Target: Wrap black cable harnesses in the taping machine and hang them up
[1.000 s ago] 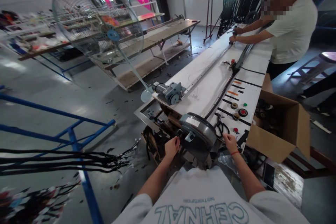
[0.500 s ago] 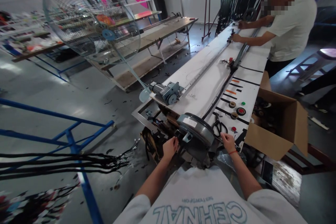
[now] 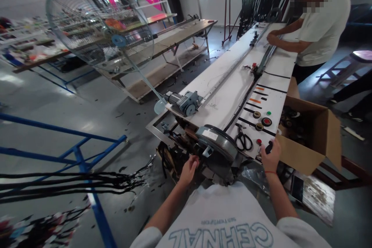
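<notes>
The only writing I'm seeing is the print on the person's own white shirt (image 3: 229,221), big outlined letters reading CEHNAL, mirrored and upside down from this angle, with a smaller line above that's too blurry to make out. The grey round drum (image 3: 216,143) has a pale label on top, but it's unreadable.

The left hand (image 3: 188,169) is reaching in below the drum's left side, fingers (image 3: 194,159) loosely curled and touching the dark mechanism there (can't tell if they're actually gripping anything). The right hand (image 3: 271,155) is resting on the near edge of the white desk (image 3: 232,81), fingers (image 3: 266,151) wrapping narrowly around a small black thing (image 3: 269,147). Just left of those fingers a pair of black scissors (image 3: 243,140) is lying, and beyond them tape rolls (image 3: 266,121) are sitting. An open cardboard box (image 3: 312,139) is sitting right of that hand. Another person (image 3: 316,23) is working at the far end.
</notes>
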The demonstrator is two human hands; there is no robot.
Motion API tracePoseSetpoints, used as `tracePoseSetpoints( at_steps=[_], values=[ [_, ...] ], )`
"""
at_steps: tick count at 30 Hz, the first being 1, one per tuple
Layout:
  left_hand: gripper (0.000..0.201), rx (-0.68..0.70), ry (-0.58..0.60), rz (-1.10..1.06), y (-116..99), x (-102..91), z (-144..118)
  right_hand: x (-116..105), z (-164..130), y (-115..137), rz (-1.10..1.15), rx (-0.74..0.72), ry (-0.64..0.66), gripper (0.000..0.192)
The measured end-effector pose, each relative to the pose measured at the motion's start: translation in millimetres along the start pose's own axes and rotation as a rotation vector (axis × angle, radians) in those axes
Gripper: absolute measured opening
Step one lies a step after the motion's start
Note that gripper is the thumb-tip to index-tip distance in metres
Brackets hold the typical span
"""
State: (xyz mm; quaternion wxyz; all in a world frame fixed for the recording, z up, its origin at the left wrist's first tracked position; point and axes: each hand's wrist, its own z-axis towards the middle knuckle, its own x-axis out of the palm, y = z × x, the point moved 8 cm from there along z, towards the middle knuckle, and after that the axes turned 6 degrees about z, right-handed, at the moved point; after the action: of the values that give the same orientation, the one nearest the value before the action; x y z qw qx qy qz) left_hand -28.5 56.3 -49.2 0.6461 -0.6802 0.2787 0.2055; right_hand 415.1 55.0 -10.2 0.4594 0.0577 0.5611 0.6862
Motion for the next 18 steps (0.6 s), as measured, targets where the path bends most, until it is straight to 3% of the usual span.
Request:
tracePoseSetpoints(
  at_steps=[2,4,9,13,18],
  values=[
    [0.045,-0.008,0.045,-0.020,1,11.9,-17,-12,10,-27,-0.131,0.169,-0.064,0.106],
    [0.042,-0.053,0.050,0.009,5,22.5,-30,-8,14,-48,-0.174,0.350,-0.013,0.120],
    [0.044,-0.133,-0.017,0.057,15,33.0,-44,19,7,-59,-0.110,0.604,0.159,0.096],
    [0.040,-0.144,-0.021,0.049,28,36.0,-50,17,10,-56,-0.162,0.642,0.168,0.087],
    [0.037,-0.236,0.019,0.066,37,39.6,-54,15,20,-61,-0.301,0.747,0.198,0.092]
  ],
)
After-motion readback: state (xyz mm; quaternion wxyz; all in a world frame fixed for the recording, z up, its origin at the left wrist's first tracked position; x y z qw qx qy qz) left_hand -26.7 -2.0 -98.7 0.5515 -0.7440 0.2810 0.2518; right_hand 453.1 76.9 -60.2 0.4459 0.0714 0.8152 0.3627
